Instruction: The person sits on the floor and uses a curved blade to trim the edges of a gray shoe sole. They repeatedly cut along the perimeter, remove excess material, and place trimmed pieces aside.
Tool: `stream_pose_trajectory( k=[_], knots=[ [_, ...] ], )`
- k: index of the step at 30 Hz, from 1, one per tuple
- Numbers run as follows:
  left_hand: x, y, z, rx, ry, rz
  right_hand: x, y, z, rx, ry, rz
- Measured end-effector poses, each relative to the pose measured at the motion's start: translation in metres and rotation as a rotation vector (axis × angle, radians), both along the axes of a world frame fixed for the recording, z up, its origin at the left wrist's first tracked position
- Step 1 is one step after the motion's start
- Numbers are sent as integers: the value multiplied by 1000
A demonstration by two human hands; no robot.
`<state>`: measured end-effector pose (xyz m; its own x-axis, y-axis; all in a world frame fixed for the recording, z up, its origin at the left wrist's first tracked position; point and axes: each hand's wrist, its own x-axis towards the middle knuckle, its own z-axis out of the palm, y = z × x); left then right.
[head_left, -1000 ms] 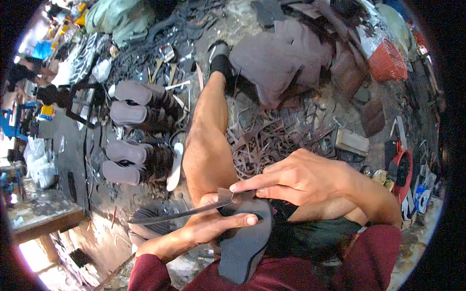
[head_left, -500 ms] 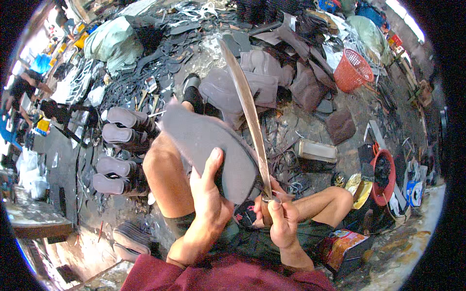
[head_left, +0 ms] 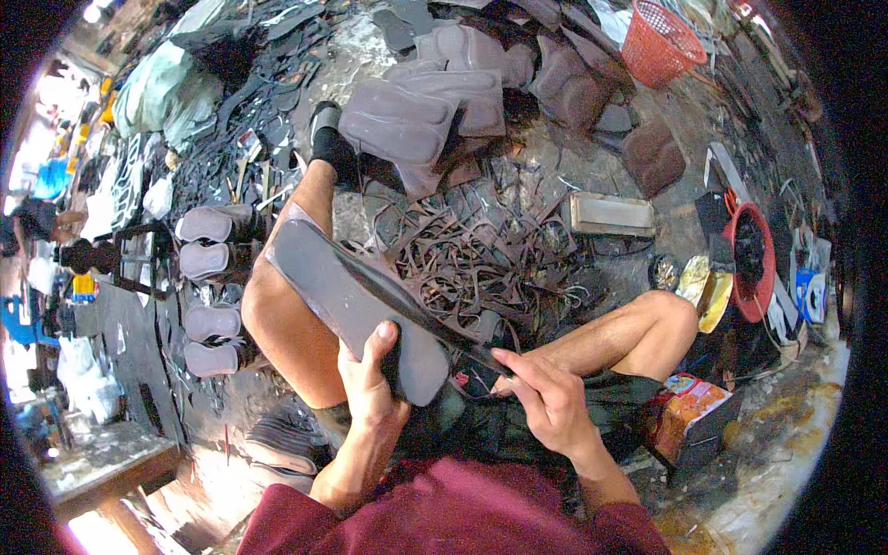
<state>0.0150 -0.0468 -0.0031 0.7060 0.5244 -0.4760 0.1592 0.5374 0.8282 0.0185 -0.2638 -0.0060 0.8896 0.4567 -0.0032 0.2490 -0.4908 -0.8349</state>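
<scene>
A grey foam shoe sole [head_left: 356, 301] lies slantwise over my lap, its far end by my bent left knee. My left hand [head_left: 373, 384] grips its near end, thumb pressed on the flat face. My right hand [head_left: 548, 398] is closed round the near end of a long curved knife [head_left: 435, 324]. The blade looks dark now and runs along the sole's right edge; whether it has cut into the edge I cannot tell. The knife's handle is mostly hidden by my fingers.
Beyond my legs lies a heap of thin brown offcut strips [head_left: 481, 245], with moulded brown sheets [head_left: 398, 120] behind. Paired soles [head_left: 213, 322] are stacked at left. A pale rectangular block [head_left: 610, 215], a red basin [head_left: 766, 264] and an orange basket [head_left: 661, 44] stand at right.
The knife has swung down from upright to lie along the sole's right edge. My right hand has turned palm down. The view has shifted, showing more of the strip heap.
</scene>
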Motion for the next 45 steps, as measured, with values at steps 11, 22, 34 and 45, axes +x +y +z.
stream_pose_trajectory(
  k=[11,22,34,45],
  knots=[
    [-33,34,-13,-52,62,-192,63,118,-36,133,-58,20],
    [-38,80,28,-80,-28,-227,29,127,-3,259,-105,80],
    [-54,101,23,-305,92,-314,-35,21,-42,38,-37,118],
    [-44,125,25,-107,156,-571,122,80,36,-143,9,659]
  ],
)
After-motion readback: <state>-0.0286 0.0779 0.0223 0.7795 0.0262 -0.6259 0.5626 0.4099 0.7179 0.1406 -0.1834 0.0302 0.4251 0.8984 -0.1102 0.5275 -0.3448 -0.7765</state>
